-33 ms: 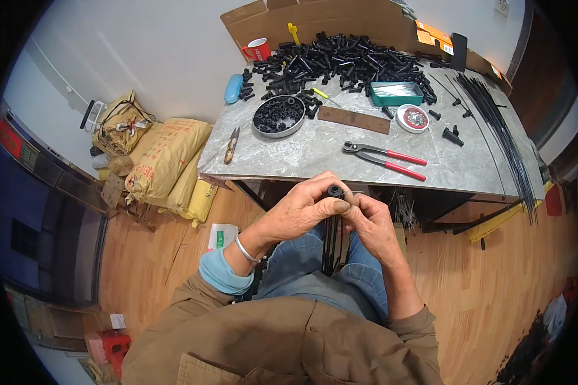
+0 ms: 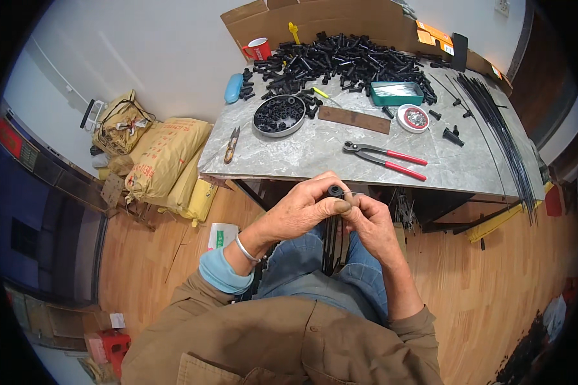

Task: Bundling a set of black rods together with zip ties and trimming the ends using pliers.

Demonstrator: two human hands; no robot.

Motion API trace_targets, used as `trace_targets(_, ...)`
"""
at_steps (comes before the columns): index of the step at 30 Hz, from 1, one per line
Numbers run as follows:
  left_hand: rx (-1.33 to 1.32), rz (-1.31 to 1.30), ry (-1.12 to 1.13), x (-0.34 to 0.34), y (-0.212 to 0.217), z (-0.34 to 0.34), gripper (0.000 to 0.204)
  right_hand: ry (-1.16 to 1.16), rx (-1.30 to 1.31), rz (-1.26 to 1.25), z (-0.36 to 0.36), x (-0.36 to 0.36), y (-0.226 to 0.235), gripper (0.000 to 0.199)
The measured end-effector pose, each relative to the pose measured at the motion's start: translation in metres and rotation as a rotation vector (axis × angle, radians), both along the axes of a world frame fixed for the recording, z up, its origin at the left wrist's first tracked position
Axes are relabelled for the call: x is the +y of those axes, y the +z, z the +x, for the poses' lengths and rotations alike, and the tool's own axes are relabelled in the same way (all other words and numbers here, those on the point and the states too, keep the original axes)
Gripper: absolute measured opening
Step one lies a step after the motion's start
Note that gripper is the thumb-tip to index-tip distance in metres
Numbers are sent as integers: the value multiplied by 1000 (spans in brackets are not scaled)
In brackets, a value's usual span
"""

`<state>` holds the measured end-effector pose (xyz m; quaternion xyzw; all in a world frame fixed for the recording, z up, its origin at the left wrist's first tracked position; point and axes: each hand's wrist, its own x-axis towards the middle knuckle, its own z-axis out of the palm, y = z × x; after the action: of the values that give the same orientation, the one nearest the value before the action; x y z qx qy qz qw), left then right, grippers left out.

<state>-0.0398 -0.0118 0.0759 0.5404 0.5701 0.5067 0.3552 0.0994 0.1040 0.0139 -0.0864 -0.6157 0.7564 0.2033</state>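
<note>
While both hands [image 2: 340, 212] pinch — short black plastic tube [image 2: 335, 191].

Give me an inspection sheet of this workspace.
Surface: grey marble-look table, crowded at the back.
Job's things: small black tube fitting pinched between both hands.
Clutter: heap of black fittings, round tin, red-handled pliers, snips, red mug, teal tray.
Grippers: left hand and right hand closed on the fitting.
Cables: thin black rods, table's right.
Surroundings: yellow sacks, wood floor.
</note>
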Motion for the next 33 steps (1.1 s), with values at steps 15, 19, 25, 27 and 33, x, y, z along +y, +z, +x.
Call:
trace_targets(15,-484,165,151,9,-34,15,50,-410,44,585,-3,-1,51,8)
trace_targets(19,-527,166,321,12,-36,25,56,-461,141,891,-12,-3,48,10)
trace_targets(25,-552,162,412,17,-34,31,60,-68,-135,61,-17,7,33,27)
trace_targets(27,-552,168,422,15,-37,31,61,11,-118,-125,-17,3,19,33)
trace_targets(33,-470,182,484,19,-31,28,63,-83,-120,-55,-13,-11,26,31)
